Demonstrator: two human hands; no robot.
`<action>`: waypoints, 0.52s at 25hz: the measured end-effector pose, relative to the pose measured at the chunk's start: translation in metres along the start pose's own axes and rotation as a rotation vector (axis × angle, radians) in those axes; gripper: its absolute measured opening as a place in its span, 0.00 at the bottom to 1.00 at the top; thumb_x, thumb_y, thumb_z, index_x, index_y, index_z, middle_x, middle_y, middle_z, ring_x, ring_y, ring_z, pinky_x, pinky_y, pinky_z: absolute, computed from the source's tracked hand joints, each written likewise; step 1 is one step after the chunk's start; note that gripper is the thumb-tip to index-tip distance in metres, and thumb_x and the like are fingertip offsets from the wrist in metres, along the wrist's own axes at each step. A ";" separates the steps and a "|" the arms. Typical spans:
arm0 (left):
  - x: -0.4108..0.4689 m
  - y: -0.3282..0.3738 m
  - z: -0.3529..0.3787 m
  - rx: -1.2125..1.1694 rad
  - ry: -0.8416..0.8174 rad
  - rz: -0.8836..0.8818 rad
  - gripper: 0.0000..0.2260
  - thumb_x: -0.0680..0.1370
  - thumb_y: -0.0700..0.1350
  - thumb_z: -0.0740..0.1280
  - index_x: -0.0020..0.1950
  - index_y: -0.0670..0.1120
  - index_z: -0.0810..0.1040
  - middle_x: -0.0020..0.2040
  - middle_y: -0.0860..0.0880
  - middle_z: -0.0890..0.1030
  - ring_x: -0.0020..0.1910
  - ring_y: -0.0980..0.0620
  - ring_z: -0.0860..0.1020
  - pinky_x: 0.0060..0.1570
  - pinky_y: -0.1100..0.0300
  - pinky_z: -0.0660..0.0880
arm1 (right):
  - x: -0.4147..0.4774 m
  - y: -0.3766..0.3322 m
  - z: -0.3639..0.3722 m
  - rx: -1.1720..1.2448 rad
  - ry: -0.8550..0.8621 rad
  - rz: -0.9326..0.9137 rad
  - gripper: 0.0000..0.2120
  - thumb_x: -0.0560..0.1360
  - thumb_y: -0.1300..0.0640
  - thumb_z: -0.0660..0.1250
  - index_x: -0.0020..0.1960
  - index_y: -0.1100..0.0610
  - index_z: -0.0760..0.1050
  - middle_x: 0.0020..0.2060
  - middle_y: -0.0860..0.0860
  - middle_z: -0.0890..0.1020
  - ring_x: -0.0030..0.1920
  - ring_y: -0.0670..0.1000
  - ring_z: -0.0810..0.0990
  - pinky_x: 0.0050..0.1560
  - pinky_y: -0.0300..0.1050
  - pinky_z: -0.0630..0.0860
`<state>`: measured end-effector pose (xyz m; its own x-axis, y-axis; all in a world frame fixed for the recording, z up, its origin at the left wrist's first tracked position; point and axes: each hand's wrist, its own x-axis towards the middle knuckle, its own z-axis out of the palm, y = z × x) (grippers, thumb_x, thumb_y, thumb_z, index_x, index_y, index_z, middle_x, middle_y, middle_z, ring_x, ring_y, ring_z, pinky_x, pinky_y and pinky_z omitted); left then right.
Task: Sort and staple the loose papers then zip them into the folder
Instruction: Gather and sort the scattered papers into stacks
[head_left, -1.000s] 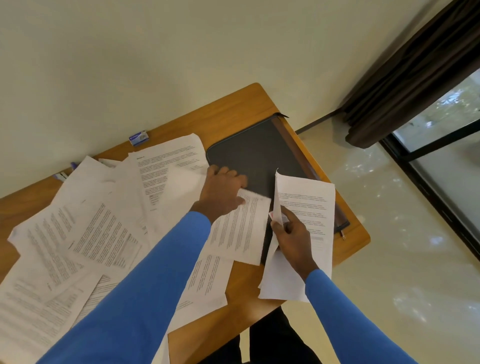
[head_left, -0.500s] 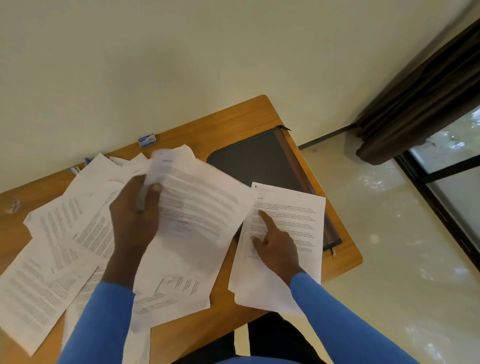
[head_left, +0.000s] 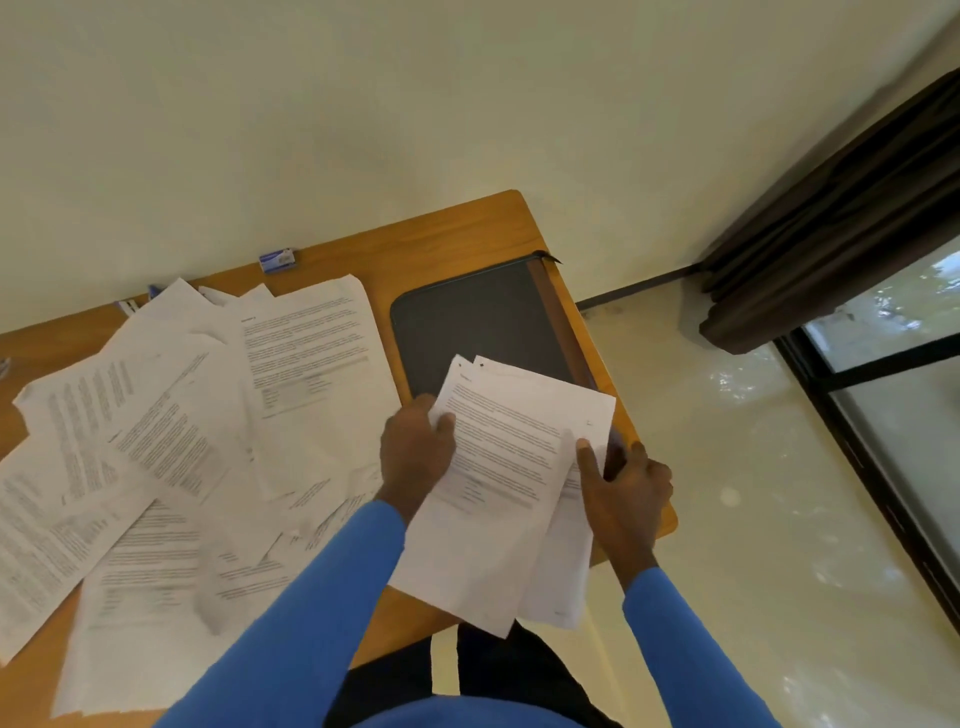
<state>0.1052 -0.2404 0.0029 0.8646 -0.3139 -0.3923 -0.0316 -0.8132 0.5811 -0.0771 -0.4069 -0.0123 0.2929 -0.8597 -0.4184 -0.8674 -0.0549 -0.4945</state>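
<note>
A small stack of printed sheets (head_left: 498, 467) lies slanted over the near end of a dark zip folder (head_left: 478, 322) at the right end of the wooden table (head_left: 457, 228). My left hand (head_left: 415, 447) grips the stack's left edge, thumb on top. My right hand (head_left: 623, 483) holds the right edge, thumb pressing the top sheet and fingers curled under. Many loose printed papers (head_left: 171, 447) lie spread over the left and middle of the table. No stapler is clearly visible.
A small blue and white box (head_left: 278, 258) sits near the wall at the table's far edge. A pen-like item (head_left: 127, 305) pokes out behind the papers. The table's right edge drops to a pale floor; dark curtain (head_left: 831, 218) and window stand at the right.
My left hand carried a sheet from the loose pile over to the right and laid it on the stack. My right hand shifted from pointing on the top page to gripping the stack's right edge.
</note>
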 end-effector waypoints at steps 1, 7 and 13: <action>-0.002 0.001 0.010 0.016 0.002 -0.024 0.10 0.80 0.53 0.67 0.57 0.48 0.76 0.53 0.47 0.81 0.51 0.42 0.81 0.52 0.47 0.81 | 0.001 -0.001 -0.002 -0.013 -0.027 -0.018 0.33 0.74 0.35 0.68 0.69 0.55 0.68 0.63 0.57 0.70 0.67 0.61 0.68 0.64 0.60 0.73; -0.014 0.009 0.020 -0.143 -0.174 -0.116 0.16 0.79 0.49 0.70 0.66 0.50 0.74 0.54 0.54 0.79 0.51 0.48 0.80 0.47 0.55 0.79 | 0.001 -0.015 0.009 -0.146 -0.113 -0.068 0.39 0.72 0.47 0.75 0.75 0.54 0.59 0.65 0.58 0.68 0.65 0.65 0.72 0.63 0.64 0.75; -0.013 -0.004 -0.011 -0.483 0.065 -0.216 0.12 0.80 0.52 0.69 0.63 0.52 0.81 0.57 0.52 0.85 0.55 0.47 0.83 0.57 0.48 0.81 | -0.015 -0.060 0.037 -0.175 0.004 -0.580 0.41 0.76 0.43 0.71 0.81 0.52 0.55 0.76 0.58 0.66 0.75 0.63 0.66 0.74 0.68 0.65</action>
<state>0.0992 -0.2276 0.0137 0.8555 -0.1210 -0.5036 0.3720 -0.5330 0.7600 -0.0141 -0.3720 -0.0049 0.7362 -0.6669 -0.1149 -0.6204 -0.5973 -0.5083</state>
